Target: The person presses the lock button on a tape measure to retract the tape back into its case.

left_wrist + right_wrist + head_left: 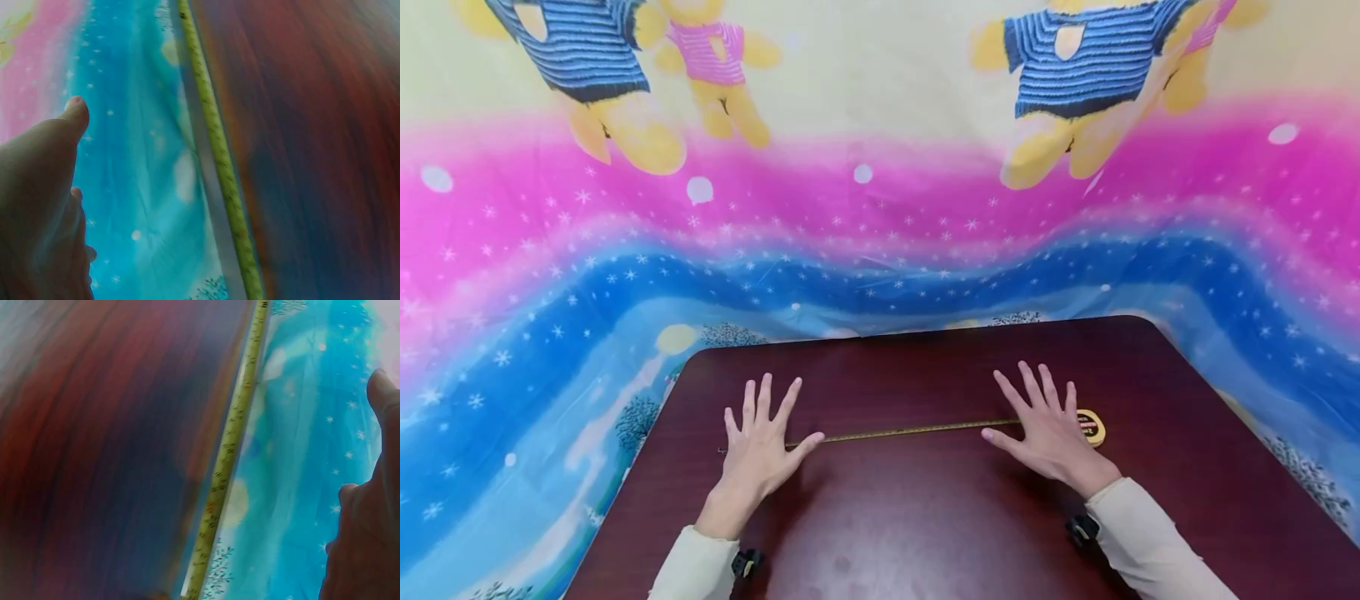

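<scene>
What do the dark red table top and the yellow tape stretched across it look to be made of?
Dark red table top: probably wood or wood-look laminate, glossy; grain streaks and a soft sheen show. Yellow tape: thin printed band, metal or plastic, unclear; its yellow round case looks like plastic.

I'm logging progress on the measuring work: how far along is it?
Done: the tape measure is pulled out in a line across the dark table, its case by the right hand. In hand: nothing gripped; left hand also lies flat. Left: cannot tell.
</scene>
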A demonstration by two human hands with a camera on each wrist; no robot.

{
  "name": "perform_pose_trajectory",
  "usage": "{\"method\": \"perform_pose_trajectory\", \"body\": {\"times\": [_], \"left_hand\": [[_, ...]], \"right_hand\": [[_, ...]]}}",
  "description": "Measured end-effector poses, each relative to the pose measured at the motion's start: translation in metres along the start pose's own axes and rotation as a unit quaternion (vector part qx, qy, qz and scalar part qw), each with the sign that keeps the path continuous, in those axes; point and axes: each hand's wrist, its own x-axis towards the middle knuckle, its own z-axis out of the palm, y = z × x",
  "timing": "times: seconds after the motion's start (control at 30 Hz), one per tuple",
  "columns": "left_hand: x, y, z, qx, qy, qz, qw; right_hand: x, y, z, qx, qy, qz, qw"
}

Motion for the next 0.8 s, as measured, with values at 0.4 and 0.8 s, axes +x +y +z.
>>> {"method": "perform_pose_trajectory", "body": {"times": [0.4,0.8], "left_hand": [[0.001,-0.029,-0.012,0.012,-0.002,0.023,0.9997],[-0.001,-0.046,-0.015,0.003,0.012,0.04,0.9991]], "right_hand": [[-0.005,0.023,-0.01,-0.016,-0.021,-0.009,1.0],[-0.007,0.04,-0.022,-0.007,-0.048,-0.011,0.999]]}}
